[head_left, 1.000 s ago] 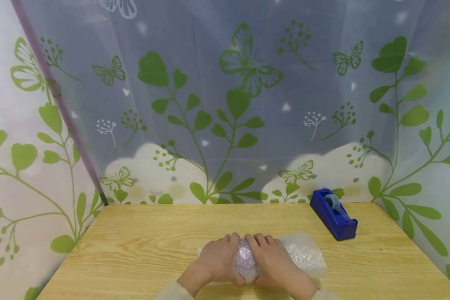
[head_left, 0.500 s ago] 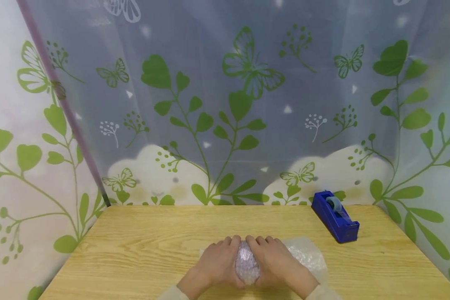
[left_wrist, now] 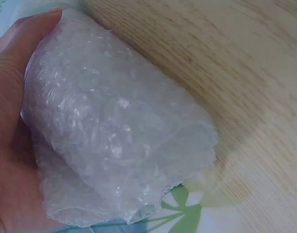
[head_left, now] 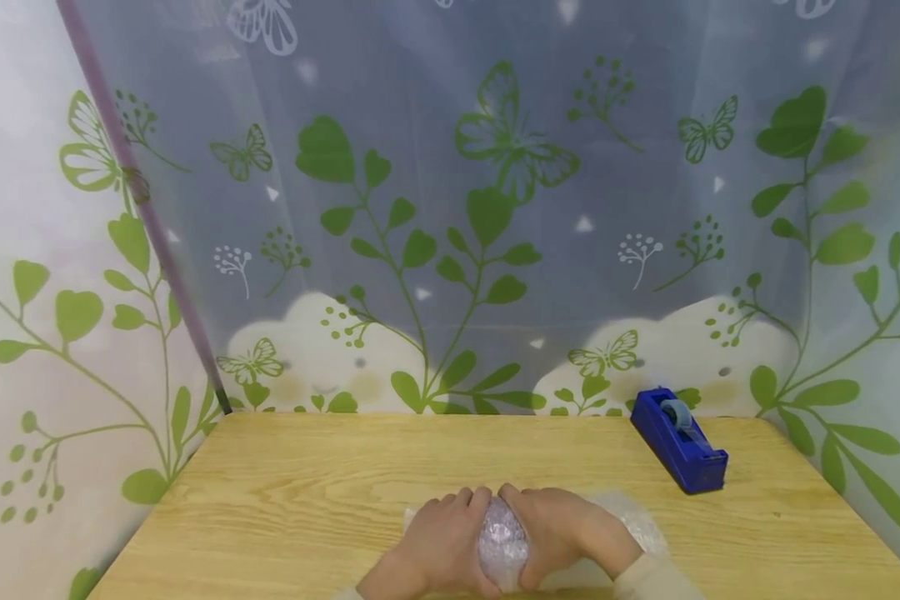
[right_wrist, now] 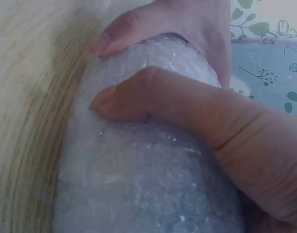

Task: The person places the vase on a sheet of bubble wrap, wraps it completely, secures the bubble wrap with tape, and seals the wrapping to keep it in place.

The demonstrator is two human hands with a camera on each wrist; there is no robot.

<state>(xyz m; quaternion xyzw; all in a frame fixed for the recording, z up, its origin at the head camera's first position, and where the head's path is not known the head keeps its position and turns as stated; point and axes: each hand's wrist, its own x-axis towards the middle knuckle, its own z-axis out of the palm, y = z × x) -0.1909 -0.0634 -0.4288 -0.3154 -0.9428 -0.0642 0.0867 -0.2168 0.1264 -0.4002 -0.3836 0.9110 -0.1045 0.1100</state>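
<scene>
A rolled bundle of bubble wrap [head_left: 503, 542] lies at the near middle of the table, between both hands. My left hand [head_left: 444, 542] grips its left part, the thumb on the near side and the fingers over the top. On the right part, my right hand [head_left: 558, 525] holds the roll; its thumb presses the wrap [right_wrist: 139, 165] close beside the left thumb in the right wrist view. The roll's loose, folded end [left_wrist: 182, 145] sticks out past the left hand in the left wrist view. Whatever may be inside is hidden. More wrap [head_left: 637, 521] shows behind the right wrist.
A blue tape dispenser [head_left: 678, 442] with a roll of clear tape stands at the back right of the wooden table [head_left: 330, 458]. A patterned curtain [head_left: 420, 208] with leaves and butterflies hangs behind the table and along its sides.
My right hand has turned on the roll, its wrist swinging outward, and now covers more of the wrap at the right. The left hand keeps its grip. The head view has shifted slightly.
</scene>
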